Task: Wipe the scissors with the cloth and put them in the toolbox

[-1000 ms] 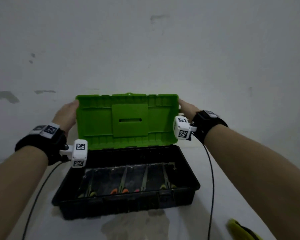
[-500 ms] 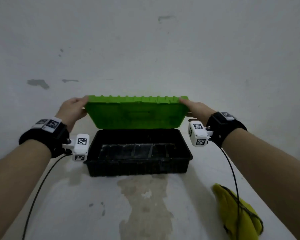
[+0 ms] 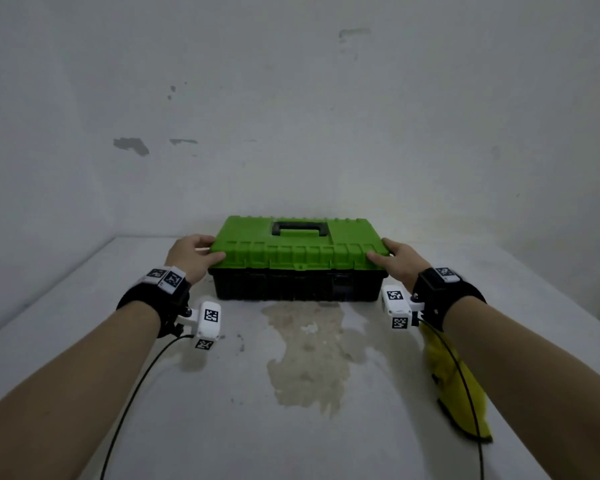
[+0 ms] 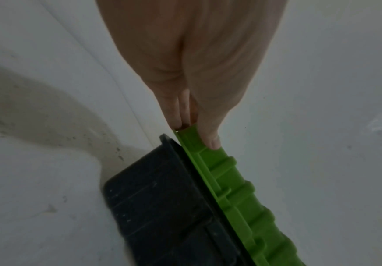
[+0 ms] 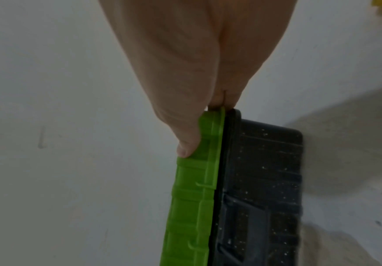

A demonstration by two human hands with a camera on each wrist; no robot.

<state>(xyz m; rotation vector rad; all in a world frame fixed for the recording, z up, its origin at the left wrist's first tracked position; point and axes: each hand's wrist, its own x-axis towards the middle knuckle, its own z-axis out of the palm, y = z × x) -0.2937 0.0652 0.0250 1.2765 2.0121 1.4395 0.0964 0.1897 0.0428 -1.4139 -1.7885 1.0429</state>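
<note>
Both forearms are bare, each wrist wrapped in a black band [image 3: 153, 299] topped with white black-patterned marker tags [image 3: 165, 277], carrying a small white camera block [image 3: 208, 320] with similar tags and a thin black cable [image 3: 136, 386].

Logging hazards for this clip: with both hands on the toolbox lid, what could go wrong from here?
1. The left hand and right hand grip the green lid at its corners, fingertips at the seam with the black base; pressing down could pinch them.
2. The latch state is unclear, so lifting the box might swing it open.
</note>
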